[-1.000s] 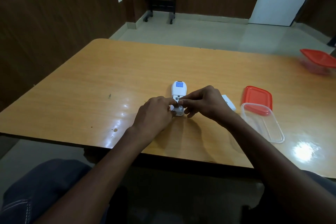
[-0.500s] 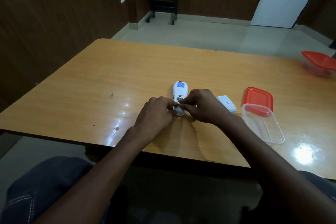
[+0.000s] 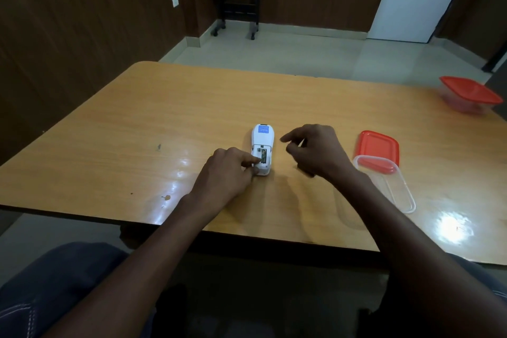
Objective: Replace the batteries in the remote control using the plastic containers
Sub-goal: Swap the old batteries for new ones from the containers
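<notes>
Left hand (image 3: 227,170): curled, index finger pressing remote control (image 3: 262,149) battery bay | Right hand (image 3: 315,149): loosely apart, empty, above surface (image 3: 137,123)

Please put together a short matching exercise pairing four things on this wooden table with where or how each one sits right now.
Things:
1. white remote control
2. loose red lid
3. clear open plastic container
4. red-lidded closed container

States:
A. at the far right edge of the table
B. face down, battery compartment uncovered, left hand touching it
C. empty, near end toward the person
D. flat, partly under the clear container's far end

Pairs: 1-B, 2-D, 3-C, 4-A
</notes>
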Tool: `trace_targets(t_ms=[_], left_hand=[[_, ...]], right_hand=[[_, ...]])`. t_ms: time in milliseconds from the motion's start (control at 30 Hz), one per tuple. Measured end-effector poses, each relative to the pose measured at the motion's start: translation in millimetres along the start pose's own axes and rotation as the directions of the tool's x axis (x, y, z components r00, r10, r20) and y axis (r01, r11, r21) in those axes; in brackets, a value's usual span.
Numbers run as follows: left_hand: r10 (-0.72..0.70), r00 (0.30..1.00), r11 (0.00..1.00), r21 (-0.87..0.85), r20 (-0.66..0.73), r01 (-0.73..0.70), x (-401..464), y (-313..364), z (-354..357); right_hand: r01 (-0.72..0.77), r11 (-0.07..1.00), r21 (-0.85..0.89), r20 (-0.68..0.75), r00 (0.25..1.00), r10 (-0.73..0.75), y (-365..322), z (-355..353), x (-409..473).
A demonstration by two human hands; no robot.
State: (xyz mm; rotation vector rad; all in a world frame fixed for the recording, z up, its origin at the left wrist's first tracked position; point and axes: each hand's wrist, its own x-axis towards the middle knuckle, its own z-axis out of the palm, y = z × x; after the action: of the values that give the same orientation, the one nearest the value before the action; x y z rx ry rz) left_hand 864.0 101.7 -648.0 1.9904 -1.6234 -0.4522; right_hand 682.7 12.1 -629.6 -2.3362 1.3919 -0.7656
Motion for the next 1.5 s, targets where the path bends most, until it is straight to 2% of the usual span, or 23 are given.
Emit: trace_targets(t_ms=[67, 167, 300, 433, 500, 600, 667, 767, 933, 1000, 1100, 1167, 1233, 1400, 1500], left_hand=[[0.003, 1.0, 1.0, 0.006, -0.007, -0.003, -2, 1, 1], [0.011, 1.0, 1.0, 0.02, -0.015, -0.011, -4, 3, 1], [0.015, 1.0, 1.0, 0.027, -0.011, -0.015, -5, 4, 0], [0.01, 1.0, 1.0, 0.019, -0.012, -0.01, -6, 4, 0], [0.013, 1.0, 1.0, 0.028, -0.024, -0.012, -5, 5, 0], [0.009, 0.999, 1.0, 0.03, -0.032, -0.008, -5, 6, -1], [0.003, 1.0, 0.999, 0.033, -0.019, -0.003, -4, 6, -1], [0.003, 1.0, 0.999, 0.039, -0.003, -0.002, -4, 6, -1], [0.013, 1.0, 0.999, 0.039, 0.003, -0.013, -4, 7, -2], [0.006, 1.0, 0.999, 0.036, 0.003, -0.006, -5, 7, -2], [-0.004, 1.0, 0.999, 0.037, 0.009, 0.004, -5, 7, -1], [-0.01, 1.0, 0.999, 0.042, 0.014, 0.01, -4, 7, -1], [-0.012, 1.0, 0.998, 0.055, 0.02, 0.01, -4, 7, -1], [-0.009, 1.0, 0.999, 0.043, 0.015, 0.008, -6, 9, -1], [-0.006, 1.0, 0.999, 0.049, 0.018, 0.005, -7, 9, -2]], right_hand=[[-0.049, 0.994, -0.098, 0.008, 0.999, 0.05, 7, -12, 1], [-0.069, 0.961, -0.268, 0.148, 0.983, 0.112, 14, -18, -2], [-0.093, 0.947, -0.308, 0.287, 0.94, 0.186, 16, -12, -5], [-0.056, 0.964, -0.258, 0.253, 0.96, 0.124, 12, -8, -4], [-0.105, 0.992, -0.076, 0.238, 0.964, 0.12, 7, -3, -5], [-0.15, 0.977, 0.151, 0.189, 0.974, 0.12, 0, 7, -5], [-0.145, 0.955, 0.26, 0.172, 0.98, 0.102, -6, 11, -6], [-0.103, 0.937, 0.334, 0.155, 0.986, 0.053, -11, 16, -7], [-0.084, 0.948, 0.307, 0.121, 0.991, 0.049, -11, 25, -5], [-0.031, 0.966, 0.257, 0.074, 0.997, 0.013, -11, 27, -5], [0.111, 0.992, 0.055, 0.029, 0.993, -0.112, -12, 27, -3], [0.172, 0.981, -0.091, 0.082, 0.983, -0.165, -12, 26, 0], [0.207, 0.967, -0.151, 0.12, 0.974, -0.19, -12, 25, 1], [0.269, 0.959, -0.083, 0.107, 0.96, -0.26, -13, 29, 8], [0.203, 0.979, 0.004, 0.021, 0.979, -0.203, -17, 33, 12]])
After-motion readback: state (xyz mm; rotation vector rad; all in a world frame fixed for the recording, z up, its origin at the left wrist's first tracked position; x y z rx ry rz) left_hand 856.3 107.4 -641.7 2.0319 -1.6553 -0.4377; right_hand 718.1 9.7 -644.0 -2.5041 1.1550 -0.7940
